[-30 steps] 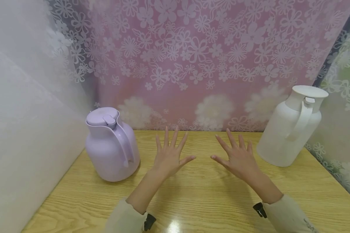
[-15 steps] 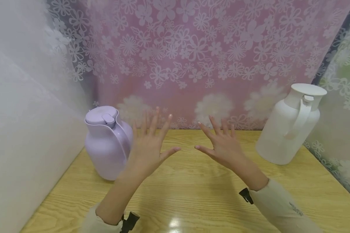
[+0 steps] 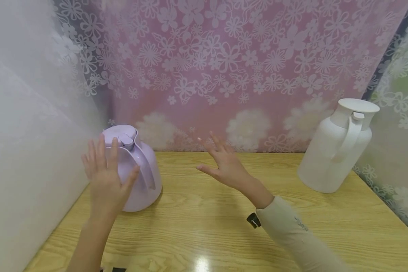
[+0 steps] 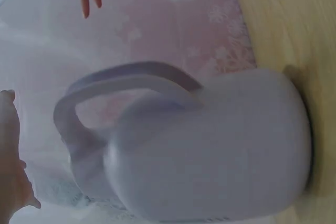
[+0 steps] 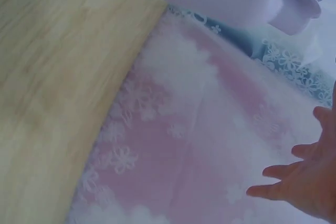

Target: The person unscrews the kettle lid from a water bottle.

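Observation:
In the head view a lilac thermos jug [image 3: 140,196] stands upright on the left of the table, its lid [image 3: 120,131] on and its handle towards the middle. My left hand [image 3: 106,181], fingers straight and spread, is before the jug's left side and covers part of it. The left wrist view has the jug [image 4: 210,150] large, with the hand [image 4: 11,166] apart from it at the left edge. Fingers extended, my right hand [image 3: 228,168] is over the table's middle, holding nothing. A white thermos jug [image 3: 328,158] stands at the right.
The wood-grain table [image 3: 197,219] ends at a pink flowered curtain [image 3: 204,75] behind. A pale wall covering [image 3: 34,151] rises close on the left, and a flowered sheet [image 3: 404,151] hangs on the right. Dark straps sit near both wrists.
Both hands have moved left. My left hand has gone from the table's middle to in front of the lilac jug; the right has followed to the middle. Both jugs stay put.

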The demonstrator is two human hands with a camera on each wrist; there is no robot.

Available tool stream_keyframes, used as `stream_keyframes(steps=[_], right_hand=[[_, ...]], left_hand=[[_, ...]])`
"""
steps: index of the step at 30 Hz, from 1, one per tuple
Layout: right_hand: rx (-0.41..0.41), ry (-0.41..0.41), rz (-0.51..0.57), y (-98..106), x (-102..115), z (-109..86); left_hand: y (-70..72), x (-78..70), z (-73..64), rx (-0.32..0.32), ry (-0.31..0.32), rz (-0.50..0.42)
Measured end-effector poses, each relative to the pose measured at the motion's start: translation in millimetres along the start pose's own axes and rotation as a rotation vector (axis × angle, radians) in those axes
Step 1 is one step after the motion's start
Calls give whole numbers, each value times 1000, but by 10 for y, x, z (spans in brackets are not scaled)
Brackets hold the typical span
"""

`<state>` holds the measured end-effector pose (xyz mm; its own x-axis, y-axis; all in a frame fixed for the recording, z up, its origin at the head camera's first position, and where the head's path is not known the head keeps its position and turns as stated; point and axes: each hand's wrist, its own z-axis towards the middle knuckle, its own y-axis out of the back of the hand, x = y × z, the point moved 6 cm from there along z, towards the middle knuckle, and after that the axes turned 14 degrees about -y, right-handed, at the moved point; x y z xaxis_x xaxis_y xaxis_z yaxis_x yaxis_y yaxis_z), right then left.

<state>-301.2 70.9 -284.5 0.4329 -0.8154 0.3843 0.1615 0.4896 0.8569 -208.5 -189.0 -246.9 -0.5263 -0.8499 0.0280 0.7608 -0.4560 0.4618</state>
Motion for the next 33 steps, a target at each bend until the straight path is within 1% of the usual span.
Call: stream_keyframes(steps=[3,5,7,11,16,19,21,24,26,29,31,33], right_hand=[[20,12,140,-156,58,98],[34,17,240,-270,93,157],[46,23,323,-388,129,208],[89,35,448,-648,216,297],[144,43,580,-954,327,398],[184,15,635,-1115,380,454],[218,-18,669,-1211,420,494],[259,-44,728,-1318,499,558],[280,-65,769,-1377,542,587],[301,-81,823,-1434,585,597],[309,-79,850,-1463,606,593],[314,-59,875,-1481,635,592]], left_hand=[[10,200,-177,-30,67,-22],[-8,309,-290,-28,113,-39],[-32,389,-384,-16,144,-43],[-89,497,-533,-10,192,-75],[-180,585,-678,5,243,-118],[-237,627,-762,20,291,-161],[-274,661,-816,38,336,-188],[-329,706,-875,57,382,-206],[-364,724,-899,57,398,-216],[-424,729,-922,46,402,-236],[-462,733,-939,37,404,-249],[-486,743,-960,22,408,-258]])
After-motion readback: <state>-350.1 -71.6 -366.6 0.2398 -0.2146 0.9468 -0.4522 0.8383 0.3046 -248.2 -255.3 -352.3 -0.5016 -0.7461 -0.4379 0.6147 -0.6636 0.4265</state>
